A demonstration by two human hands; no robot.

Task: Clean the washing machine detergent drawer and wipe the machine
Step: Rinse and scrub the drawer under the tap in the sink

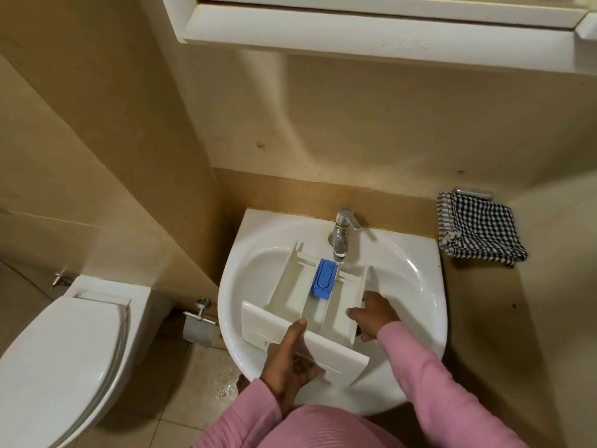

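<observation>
The white detergent drawer (292, 295) lies across the white sink (416, 286), its front panel toward me. A blue insert (324, 282) sits in its middle compartment, right under the chrome tap (341, 234), where a thin stream of water seems to fall. My left hand (289, 360) grips the drawer's front panel, thumb on top and fingers curled beneath. My right hand (374, 315) holds the drawer's right side wall, thumb lying inside the right compartment. Both arms wear pink sleeves.
A black-and-white checked cloth (478, 232) hangs on a wall holder right of the sink. A white toilet (61, 357) with its lid down stands at the left, a toilet-roll holder (198, 324) beside it. A white cabinet (371, 30) overhangs. The floor below the sink is wet.
</observation>
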